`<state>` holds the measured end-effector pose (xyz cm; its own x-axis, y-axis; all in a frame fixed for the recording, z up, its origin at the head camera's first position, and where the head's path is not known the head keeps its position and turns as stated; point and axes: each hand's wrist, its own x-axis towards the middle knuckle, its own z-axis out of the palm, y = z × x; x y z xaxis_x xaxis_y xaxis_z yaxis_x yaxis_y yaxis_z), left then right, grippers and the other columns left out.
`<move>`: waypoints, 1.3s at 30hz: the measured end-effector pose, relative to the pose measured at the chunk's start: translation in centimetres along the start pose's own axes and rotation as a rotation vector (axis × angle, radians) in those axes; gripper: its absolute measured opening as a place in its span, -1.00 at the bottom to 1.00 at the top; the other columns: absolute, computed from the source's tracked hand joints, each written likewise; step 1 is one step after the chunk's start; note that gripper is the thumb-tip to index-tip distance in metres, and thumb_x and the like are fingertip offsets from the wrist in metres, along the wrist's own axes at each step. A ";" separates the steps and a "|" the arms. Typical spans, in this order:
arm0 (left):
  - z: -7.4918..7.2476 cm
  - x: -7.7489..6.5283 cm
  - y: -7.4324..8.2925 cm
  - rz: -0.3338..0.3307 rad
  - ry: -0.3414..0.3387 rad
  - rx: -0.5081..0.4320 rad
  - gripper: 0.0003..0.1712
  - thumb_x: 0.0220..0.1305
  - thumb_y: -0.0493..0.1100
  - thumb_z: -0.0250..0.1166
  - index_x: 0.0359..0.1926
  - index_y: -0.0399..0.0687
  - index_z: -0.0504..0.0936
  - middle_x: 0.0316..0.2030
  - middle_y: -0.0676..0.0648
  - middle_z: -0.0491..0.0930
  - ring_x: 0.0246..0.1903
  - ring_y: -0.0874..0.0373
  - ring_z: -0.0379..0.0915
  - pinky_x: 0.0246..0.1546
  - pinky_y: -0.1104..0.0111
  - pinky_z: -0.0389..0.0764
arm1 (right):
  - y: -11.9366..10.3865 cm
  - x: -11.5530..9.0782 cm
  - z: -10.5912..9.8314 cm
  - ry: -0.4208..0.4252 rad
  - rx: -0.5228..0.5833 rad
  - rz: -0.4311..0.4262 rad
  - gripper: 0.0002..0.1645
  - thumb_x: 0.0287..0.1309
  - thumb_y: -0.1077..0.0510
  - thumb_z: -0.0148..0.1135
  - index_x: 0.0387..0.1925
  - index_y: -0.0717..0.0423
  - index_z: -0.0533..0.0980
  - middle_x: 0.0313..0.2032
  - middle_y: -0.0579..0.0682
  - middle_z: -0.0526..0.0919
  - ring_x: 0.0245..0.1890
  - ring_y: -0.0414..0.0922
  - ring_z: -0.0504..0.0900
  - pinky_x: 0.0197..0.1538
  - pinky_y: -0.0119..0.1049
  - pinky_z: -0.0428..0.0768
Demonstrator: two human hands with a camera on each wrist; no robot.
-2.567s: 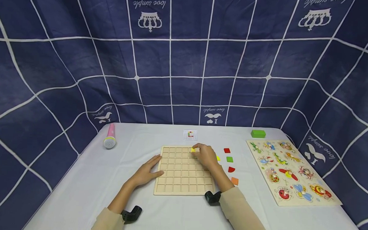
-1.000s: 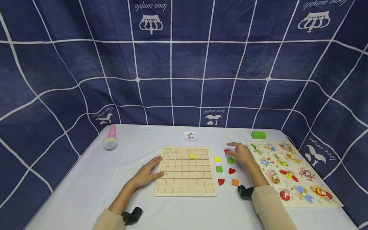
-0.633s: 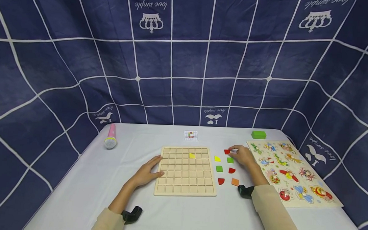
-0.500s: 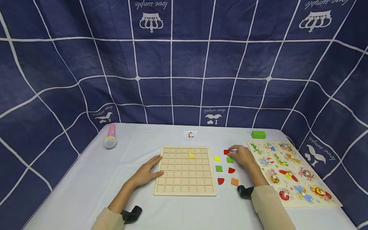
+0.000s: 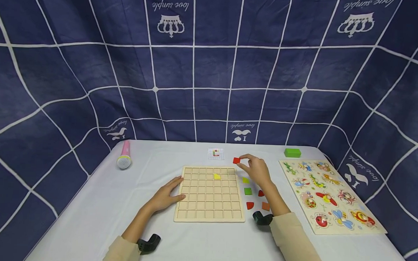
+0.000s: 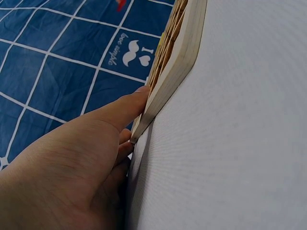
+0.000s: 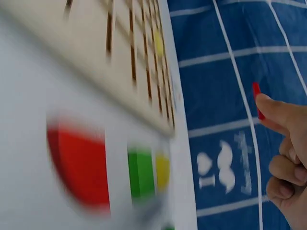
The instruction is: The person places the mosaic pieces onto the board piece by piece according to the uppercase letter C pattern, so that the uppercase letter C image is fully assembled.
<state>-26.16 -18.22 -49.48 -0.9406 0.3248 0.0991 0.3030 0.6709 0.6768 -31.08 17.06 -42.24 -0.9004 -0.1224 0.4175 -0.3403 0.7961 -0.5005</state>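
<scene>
Between thumb and forefinger my right hand (image 5: 257, 171) pinches a red square tile (image 5: 236, 160), held up near the far right corner of the wooden grid board (image 5: 210, 199). The right wrist view shows that red tile (image 7: 258, 100) edge-on at the fingertips. My left hand (image 5: 165, 196) rests along the board's left edge with its fingers extended; in the left wrist view the thumb touches the board's side (image 6: 172, 76). One yellow tile (image 5: 217, 177) sits in a cell of the board's second row from the far side.
Right of the board lie a yellow tile (image 5: 245, 180), a green square (image 5: 248, 191), red quarter-rounds (image 5: 249, 205) and an orange square (image 5: 266, 206). Behind is a pattern card (image 5: 216, 153). An insect puzzle (image 5: 331, 196), green block (image 5: 292, 153) and pink microphone (image 5: 124, 156) stand farther out.
My right hand first left the yellow tile in the board, then reached right and took the red square. It has since lifted it and moved left towards the board. The left hand stayed put.
</scene>
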 end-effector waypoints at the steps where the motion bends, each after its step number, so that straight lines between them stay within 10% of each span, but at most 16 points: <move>1: 0.0 0.0 0.0 0.000 0.000 0.000 -0.08 0.10 0.19 0.28 0.37 -0.11 0.16 0.38 -0.14 0.04 0.36 -0.10 -0.15 0.28 -0.02 -0.01 | -0.6 0.1 0.4 0.015 -0.001 -0.012 -0.62 0.01 0.00 0.37 -0.13 0.06 0.61 -0.78 -0.15 0.09 -0.75 -0.21 0.02 -0.68 -0.38 0.01; 11: -0.2 -0.1 0.2 0.020 0.006 -0.002 -0.10 0.12 0.16 0.29 0.36 -0.14 0.18 0.37 -0.16 0.06 0.36 -0.12 -0.14 0.28 -0.04 0.00 | -4.7 0.1 5.4 -0.013 0.039 -0.026 -0.63 0.01 -0.01 0.36 -0.13 0.05 0.60 -0.81 -0.18 0.16 -0.78 -0.28 0.04 -0.74 -0.44 0.04; 18: -0.2 -0.2 0.2 0.019 0.011 -0.005 -0.12 0.12 0.14 0.29 0.36 -0.13 0.18 0.37 -0.16 0.07 0.36 -0.11 -0.14 0.27 -0.05 0.00 | -5.1 -0.4 8.1 -0.103 0.019 0.047 -0.65 -0.01 -0.02 0.38 -0.16 -0.01 0.62 -0.61 -0.01 0.60 -0.72 -0.21 0.31 -0.71 -0.37 0.31; 26: -0.3 -0.3 0.5 0.016 0.006 -0.007 -0.13 0.13 0.12 0.29 0.36 -0.14 0.18 0.37 -0.16 0.06 0.36 -0.11 -0.15 0.28 -0.04 -0.01 | -5.1 -0.7 9.0 -0.154 -0.012 0.043 -0.67 -0.03 -0.03 0.39 -0.19 -0.04 0.64 -0.21 0.10 0.67 -0.53 -0.12 0.55 -0.66 -0.32 0.42; 39: -0.1 -0.2 0.2 0.008 0.005 -0.010 -0.12 0.13 0.14 0.29 0.37 -0.12 0.17 0.38 -0.14 0.05 0.36 -0.10 -0.16 0.28 -0.04 -0.02 | -4.6 -0.8 9.0 -0.168 0.040 0.054 -0.65 -0.05 -0.03 0.40 -0.16 -0.06 0.65 -0.31 0.01 0.69 -0.43 -0.11 0.57 -0.53 -0.29 0.47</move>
<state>-25.91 -18.22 -49.26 -0.9388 0.3271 0.1080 0.3091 0.6615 0.6833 -31.19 8.17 -47.08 -0.9492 -0.1800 0.2581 -0.2975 0.7804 -0.5499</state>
